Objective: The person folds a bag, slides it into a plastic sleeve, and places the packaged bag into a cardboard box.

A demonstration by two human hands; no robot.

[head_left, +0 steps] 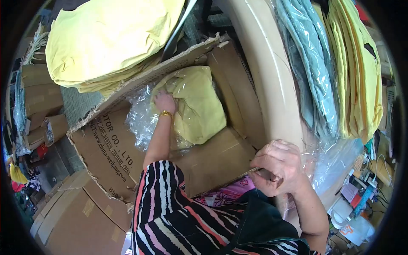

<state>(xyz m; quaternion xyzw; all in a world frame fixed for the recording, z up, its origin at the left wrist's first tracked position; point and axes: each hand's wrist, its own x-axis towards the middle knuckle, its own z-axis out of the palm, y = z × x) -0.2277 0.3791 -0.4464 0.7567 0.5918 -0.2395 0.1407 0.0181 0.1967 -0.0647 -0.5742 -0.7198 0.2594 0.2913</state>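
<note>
Inside an open cardboard box [212,163] lies a folded yellow garment [199,112] in a clear plastic bag [142,114]. My left hand [165,103] reaches down into the box, with a gold bracelet at the wrist. Its fingers are bent at the left side of the bagged garment, and the fingertips are partly hidden. My right hand [278,165] is closed at the near right corner of the box, its curled fingers and thumb around the rim. The palm side does not show fully.
A yellow fabric stack [112,40] stands beyond the box. To the right, a table [272,72] with a rounded edge carries bagged grey-blue garments [312,63] and folded yellow garments [357,72]. A closed carton [80,216] sits at lower left. Cables and small items clutter the far right.
</note>
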